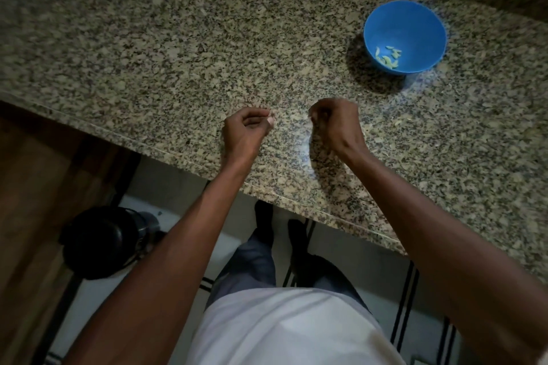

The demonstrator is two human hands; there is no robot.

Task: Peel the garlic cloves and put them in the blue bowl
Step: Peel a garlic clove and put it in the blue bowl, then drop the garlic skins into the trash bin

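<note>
Two hands work above the counter (178, 38): left hand (247, 127) pinches a garlic clove (270, 120); right hand (335, 121) is curled, contents unclear. Peeled cloves (387, 58) sit in the blue bowl (415, 18), within reach.

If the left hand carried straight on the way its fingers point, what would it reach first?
The left hand points right, toward the right hand; bare countertop lies between, so the right hand likely comes first, though depth is unclear.
</note>
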